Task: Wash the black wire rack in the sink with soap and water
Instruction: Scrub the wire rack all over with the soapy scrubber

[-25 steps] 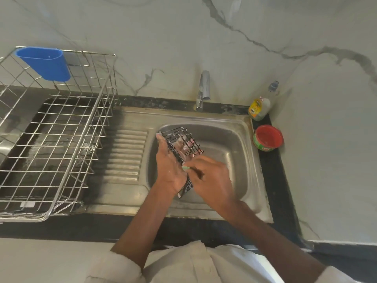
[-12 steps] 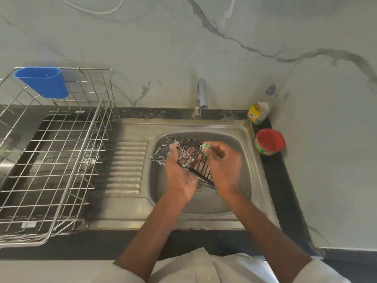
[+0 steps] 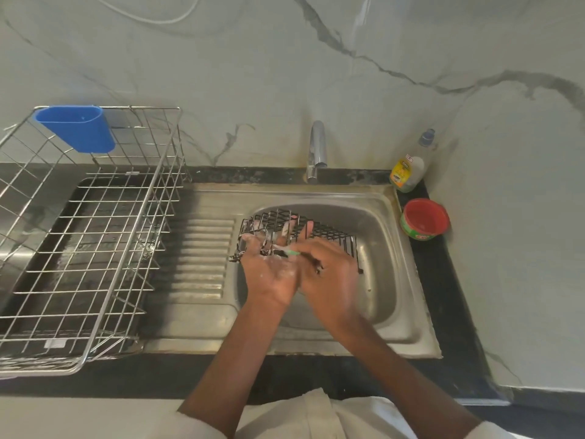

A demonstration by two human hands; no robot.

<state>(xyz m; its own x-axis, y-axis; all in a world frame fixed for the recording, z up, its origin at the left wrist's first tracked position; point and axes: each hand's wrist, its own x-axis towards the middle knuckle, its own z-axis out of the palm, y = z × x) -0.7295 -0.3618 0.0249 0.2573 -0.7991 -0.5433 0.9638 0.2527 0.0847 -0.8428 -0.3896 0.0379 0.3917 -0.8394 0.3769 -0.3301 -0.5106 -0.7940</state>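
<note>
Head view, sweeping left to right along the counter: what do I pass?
Blue cup on the drying basket → ribbed drainboard → black rack in the sink → red tub.

Dim even light, motion-blurred hands, wide-angle edge warp
</note>
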